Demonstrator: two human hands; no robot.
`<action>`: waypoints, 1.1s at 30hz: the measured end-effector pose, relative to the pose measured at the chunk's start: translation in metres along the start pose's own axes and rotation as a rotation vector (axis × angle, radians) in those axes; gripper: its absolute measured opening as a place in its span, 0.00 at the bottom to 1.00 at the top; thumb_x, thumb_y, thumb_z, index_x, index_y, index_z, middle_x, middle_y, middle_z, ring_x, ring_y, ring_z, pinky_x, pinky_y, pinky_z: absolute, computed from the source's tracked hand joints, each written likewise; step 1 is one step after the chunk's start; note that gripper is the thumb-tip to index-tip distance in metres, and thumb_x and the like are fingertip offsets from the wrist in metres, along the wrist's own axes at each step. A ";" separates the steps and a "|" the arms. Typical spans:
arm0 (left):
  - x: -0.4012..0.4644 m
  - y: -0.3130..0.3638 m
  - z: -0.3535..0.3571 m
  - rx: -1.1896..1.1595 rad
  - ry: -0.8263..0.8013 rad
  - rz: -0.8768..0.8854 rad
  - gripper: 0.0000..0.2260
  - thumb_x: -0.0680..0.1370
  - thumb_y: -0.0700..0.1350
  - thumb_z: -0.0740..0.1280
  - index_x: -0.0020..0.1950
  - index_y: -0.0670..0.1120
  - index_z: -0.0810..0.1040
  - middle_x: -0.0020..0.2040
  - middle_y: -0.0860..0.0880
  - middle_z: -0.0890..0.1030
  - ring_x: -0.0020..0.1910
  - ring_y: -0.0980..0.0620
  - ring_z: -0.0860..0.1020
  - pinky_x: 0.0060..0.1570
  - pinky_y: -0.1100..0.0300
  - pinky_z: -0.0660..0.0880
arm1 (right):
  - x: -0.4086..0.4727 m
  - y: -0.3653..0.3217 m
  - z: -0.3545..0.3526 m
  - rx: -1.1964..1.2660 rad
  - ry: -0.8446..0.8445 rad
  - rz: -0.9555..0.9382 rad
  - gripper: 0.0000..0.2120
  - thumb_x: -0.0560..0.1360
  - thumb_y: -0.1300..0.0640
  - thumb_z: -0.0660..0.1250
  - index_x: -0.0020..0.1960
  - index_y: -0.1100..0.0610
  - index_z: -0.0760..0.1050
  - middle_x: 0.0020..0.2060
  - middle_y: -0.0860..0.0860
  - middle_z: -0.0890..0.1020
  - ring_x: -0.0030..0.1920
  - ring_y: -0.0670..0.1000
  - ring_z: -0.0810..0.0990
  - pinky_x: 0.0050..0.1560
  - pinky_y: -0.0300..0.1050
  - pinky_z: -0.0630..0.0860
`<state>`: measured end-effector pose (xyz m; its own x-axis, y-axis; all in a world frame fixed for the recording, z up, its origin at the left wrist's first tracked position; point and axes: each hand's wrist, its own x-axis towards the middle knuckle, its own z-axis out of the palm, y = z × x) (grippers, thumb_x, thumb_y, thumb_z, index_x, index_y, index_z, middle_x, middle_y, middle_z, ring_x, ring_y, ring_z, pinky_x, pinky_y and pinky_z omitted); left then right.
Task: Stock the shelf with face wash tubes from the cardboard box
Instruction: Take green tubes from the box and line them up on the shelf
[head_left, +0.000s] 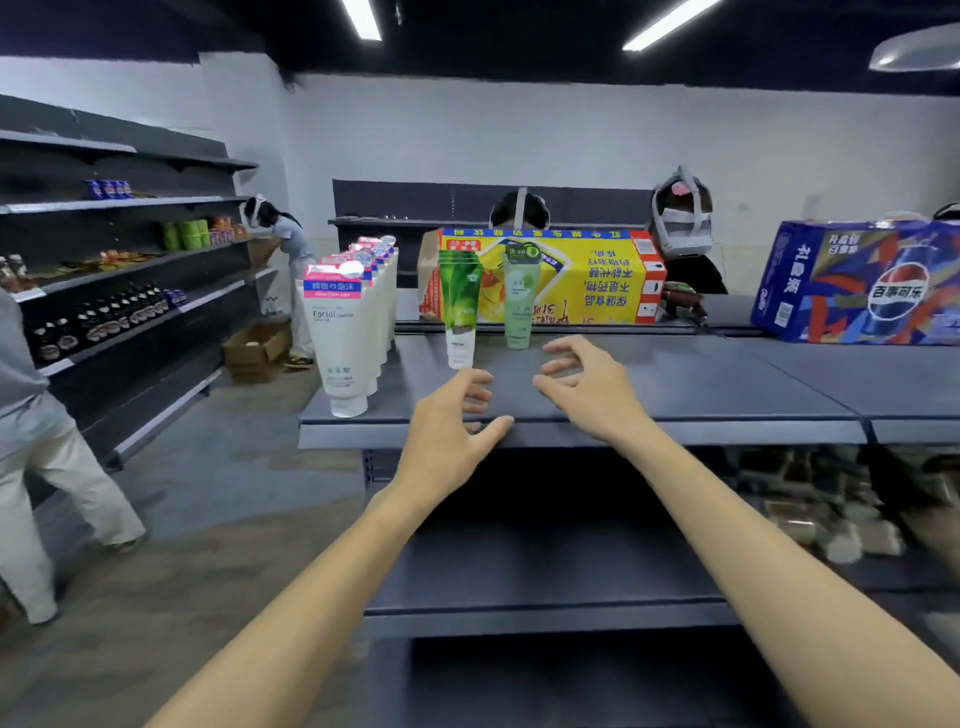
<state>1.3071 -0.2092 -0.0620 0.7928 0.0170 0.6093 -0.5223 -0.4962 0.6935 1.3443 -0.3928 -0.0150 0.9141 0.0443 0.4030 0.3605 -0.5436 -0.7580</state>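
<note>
1. shop aisle, dark ceiling with strip lights, grey metal shelving; lower shelves nearest the camera look dark and bare as far as shown.
2. left hand (451, 422) and right hand (589, 387) hover over the front edge of the top shelf (701, 395); each grip is released, fingers spread and loosely bent, holding nothing.
3. just beyond the fingertips stand two green rows: the darker green tubes (460, 306) and the pale green tube (521, 299), near each other but apart.
4. to the left, a row of white facial tubes (343, 338) runs back from the shelf edge.
5. orientation: all tubes upright on their caps, crimped ends up, long axis vertical, labels facing the camera.
6. risk: cap bases are narrow; a knuckle brushing the front green tube would likely tip it back into those behind, domino fashion.
7. risk: the front white tube sits close to the shelf lip; a nudge could drop it.
8. behind the tubes, the yellow cardboard box (571, 278) lies printed side inverted; contents not visible.
9. farther right, a blue cola carton (857, 283); other people work beyond.
</note>
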 end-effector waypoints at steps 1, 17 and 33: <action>-0.013 -0.001 0.000 -0.015 -0.017 -0.012 0.18 0.73 0.46 0.76 0.60 0.48 0.77 0.49 0.53 0.81 0.49 0.58 0.80 0.48 0.66 0.80 | -0.015 0.002 0.003 0.004 -0.001 -0.008 0.14 0.73 0.55 0.72 0.57 0.50 0.75 0.47 0.46 0.83 0.42 0.46 0.84 0.50 0.42 0.80; -0.243 -0.099 0.079 0.070 -0.400 -0.451 0.17 0.72 0.48 0.76 0.59 0.48 0.77 0.51 0.51 0.81 0.45 0.55 0.82 0.44 0.64 0.80 | -0.232 0.169 0.071 -0.044 -0.272 0.445 0.16 0.77 0.53 0.70 0.63 0.53 0.73 0.50 0.48 0.82 0.44 0.44 0.81 0.44 0.35 0.74; -0.359 -0.175 0.182 0.166 -0.712 -0.819 0.16 0.73 0.45 0.76 0.58 0.47 0.76 0.51 0.49 0.82 0.46 0.52 0.81 0.48 0.57 0.78 | -0.360 0.332 0.144 -0.113 -0.506 0.995 0.15 0.77 0.54 0.69 0.61 0.59 0.75 0.52 0.52 0.83 0.57 0.53 0.79 0.48 0.38 0.70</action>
<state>1.1711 -0.2864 -0.4717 0.9078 -0.0840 -0.4109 0.2515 -0.6749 0.6937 1.1616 -0.4689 -0.4854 0.7652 -0.1307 -0.6304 -0.5679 -0.5981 -0.5655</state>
